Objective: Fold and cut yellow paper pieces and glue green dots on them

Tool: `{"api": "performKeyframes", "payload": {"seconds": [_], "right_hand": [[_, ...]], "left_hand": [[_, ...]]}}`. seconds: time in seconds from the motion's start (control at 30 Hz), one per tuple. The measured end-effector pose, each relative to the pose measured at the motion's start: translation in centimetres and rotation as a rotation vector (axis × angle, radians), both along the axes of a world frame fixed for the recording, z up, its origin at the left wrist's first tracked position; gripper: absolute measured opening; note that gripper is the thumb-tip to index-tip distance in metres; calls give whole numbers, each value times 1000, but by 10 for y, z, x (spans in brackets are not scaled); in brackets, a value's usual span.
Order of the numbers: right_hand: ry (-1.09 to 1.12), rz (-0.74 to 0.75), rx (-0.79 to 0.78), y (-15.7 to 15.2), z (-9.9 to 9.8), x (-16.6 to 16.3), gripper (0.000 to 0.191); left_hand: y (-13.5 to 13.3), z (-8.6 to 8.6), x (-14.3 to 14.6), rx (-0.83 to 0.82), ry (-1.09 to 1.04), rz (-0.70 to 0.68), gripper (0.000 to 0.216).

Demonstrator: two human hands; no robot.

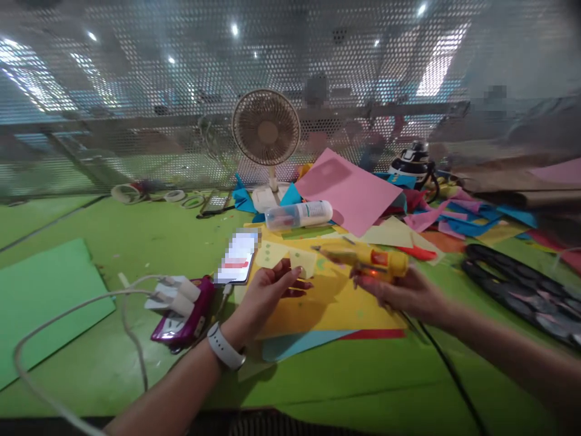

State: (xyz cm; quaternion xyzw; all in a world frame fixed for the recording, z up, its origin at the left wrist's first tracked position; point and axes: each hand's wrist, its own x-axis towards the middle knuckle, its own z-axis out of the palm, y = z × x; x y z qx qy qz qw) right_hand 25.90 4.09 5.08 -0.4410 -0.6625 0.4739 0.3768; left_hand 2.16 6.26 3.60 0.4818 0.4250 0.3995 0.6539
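My right hand (403,293) is wrapped round a yellow glue gun (385,260), whose nozzle points left and whose small light glows red-orange. My left hand (272,293), with a white watch (226,346) on its wrist, pinches a small pale yellow piece of paper (305,260) with a green dot on it. Under both hands lie sheets of yellow paper (290,318). Another pale paper piece (267,253) with several green dots lies just behind my left hand. The glue gun's tip is apart from the pinched paper, to its upper right.
Left of my hand are a phone (238,257) and a purple power strip (181,324) with white plugs. A bottle (299,215), a fan (267,130) and a pink sheet (349,191) are behind. Coloured scraps and a black tray (521,290) lie right; a green sheet (49,297) left.
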Motion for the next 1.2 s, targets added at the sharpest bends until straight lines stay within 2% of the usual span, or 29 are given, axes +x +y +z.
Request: {"api": "performKeyframes", "payload": {"seconds": [0.1,0.27,0.47,0.93,1.2], "right_hand": [[46,52,-4,-2,-9,-13,20],[126,78,-40,-4,-19,-14,11],[141,63,-21,-3,-20,-18,10],[96,25,-3,-3,-30,-17,23],[97,28,25,-3,-27,-19,15]], "left_hand": [[1,-3,0,-16,-10,-2,20],[1,-5,2,-56,-12,13,21],[-1,-4,4,-68,-24,37,20],[-1,-6,5,-58,-44,36,21],[-1,-8,4,-47,-32,-10,19]]}}
